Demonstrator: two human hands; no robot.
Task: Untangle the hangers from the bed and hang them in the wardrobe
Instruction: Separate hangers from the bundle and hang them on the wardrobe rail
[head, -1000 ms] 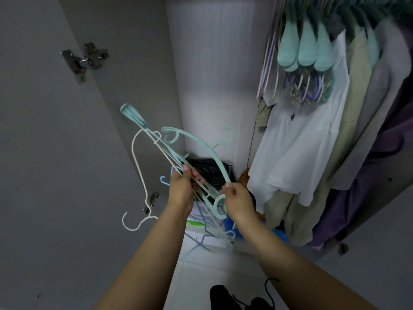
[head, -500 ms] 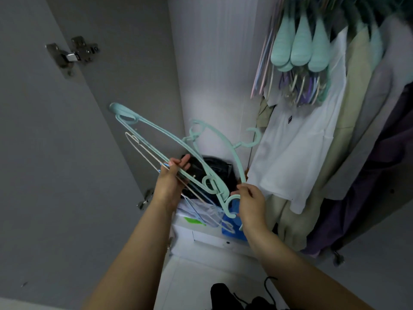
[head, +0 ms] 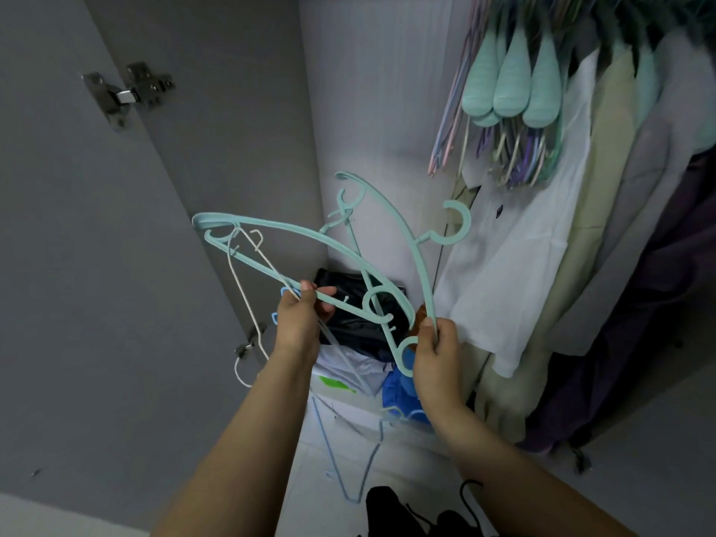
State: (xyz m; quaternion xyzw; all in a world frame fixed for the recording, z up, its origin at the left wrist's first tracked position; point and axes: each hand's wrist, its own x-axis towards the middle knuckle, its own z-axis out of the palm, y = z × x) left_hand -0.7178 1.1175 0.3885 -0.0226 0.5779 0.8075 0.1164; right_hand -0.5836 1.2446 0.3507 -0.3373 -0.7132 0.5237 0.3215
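Left hand [head: 296, 323] gripped teal hanger [head: 271, 230] with wire hangers [head: 242, 288]; right hand [head: 436, 352] pinched second teal hanger [head: 420, 261]. Held before open wardrobe [head: 372, 110].

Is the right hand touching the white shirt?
Apart. The head view shows the right hand gripping a teal hanger, with a gap before the white shirt.

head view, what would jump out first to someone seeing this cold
The tangle of mint green hangers at centre, gripped by the left hand and right hand in front of the open wardrobe. A thin white wire hanger dangles from the bunch on its left. Upper right, a white shirt hangs among other clothes under padded mint hangers.
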